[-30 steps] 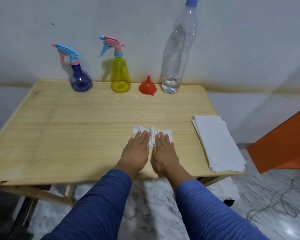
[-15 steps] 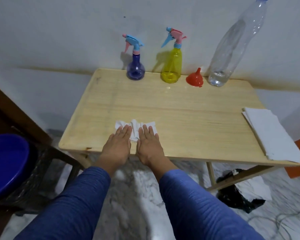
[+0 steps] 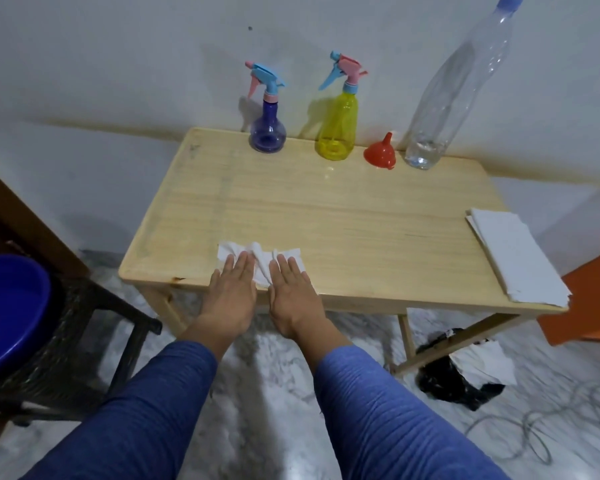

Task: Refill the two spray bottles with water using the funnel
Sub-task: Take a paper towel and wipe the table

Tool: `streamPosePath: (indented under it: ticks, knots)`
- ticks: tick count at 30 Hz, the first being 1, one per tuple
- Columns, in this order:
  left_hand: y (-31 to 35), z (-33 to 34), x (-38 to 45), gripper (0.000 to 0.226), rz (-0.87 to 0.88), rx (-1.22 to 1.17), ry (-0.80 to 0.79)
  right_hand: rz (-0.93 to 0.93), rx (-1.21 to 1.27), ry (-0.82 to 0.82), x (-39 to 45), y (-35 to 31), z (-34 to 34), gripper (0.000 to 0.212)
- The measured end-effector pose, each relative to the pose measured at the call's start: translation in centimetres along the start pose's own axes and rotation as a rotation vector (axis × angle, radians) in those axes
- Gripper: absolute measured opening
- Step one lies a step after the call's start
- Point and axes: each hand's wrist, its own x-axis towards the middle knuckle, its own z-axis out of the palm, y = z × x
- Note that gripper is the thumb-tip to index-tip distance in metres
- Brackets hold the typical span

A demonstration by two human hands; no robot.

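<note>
Pale wall and marble floor frame a light wooden worktop [image 3: 343,216] pushed against the wall. Both hands lie flat at its near edge, pressing a crumpled white tissue [image 3: 257,254]: the left hand [image 3: 231,289] and right hand [image 3: 293,292] sit side by side, fingers [image 3: 238,266] straight and close together, gripping nothing.

Everything the task needs stands along the far edge, straight ahead of the hands and well apart from them — the whole depth of the worktop lies between. From left to right: the blue spray bottle [image 3: 267,133], the yellow spray bottle [image 3: 338,131], the red funnel [image 3: 380,154] resting mouth-down with its spout up, and the tall clear water bottle [image 3: 447,98] tilted against the wall with only a little water at its bottom. Both spray bottles stand upright with their trigger heads on.

The blue bottle is roughly in line with the left hand; the yellow one, funnel and water bottle lie ahead and to the right, so the right hand looks better placed for them. Nothing stands in the way of a forward reach. A stack of white paper towels [image 3: 513,254] lies at the right edge, clear of that path.
</note>
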Motion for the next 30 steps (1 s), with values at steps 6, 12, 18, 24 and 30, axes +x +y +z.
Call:
streamPosePath:
  ticks: [6, 12, 18, 24, 30]
  knots:
    - [5.4, 1.1, 0.4, 0.052, 0.091, -0.021, 0.007, 0.049, 0.0, 0.028, -2.4, 5.2, -0.9, 0.055]
    - [12.2, 2.0, 1.0, 0.042, 0.13, -0.09, 0.137, 0.083, 0.069, 0.077, -5.1, 12.2, -2.9, 0.049]
    - [19.0, 0.3, 0.3, 0.026, 0.111, -0.092, 0.145, 0.193, 0.174, 0.218, -8.1, 18.5, -6.6, 0.027]
    - [26.7, -3.1, 1.2, 0.023, 0.161, -0.115, 0.206, 0.237, 0.12, 0.372, -11.6, 25.4, -13.6, 0.022]
    - [37.5, -8.2, 2.8, 0.024, 0.306, -0.12, 0.351, 0.332, 0.173, 0.539, -15.6, 33.4, -20.9, 0.018]
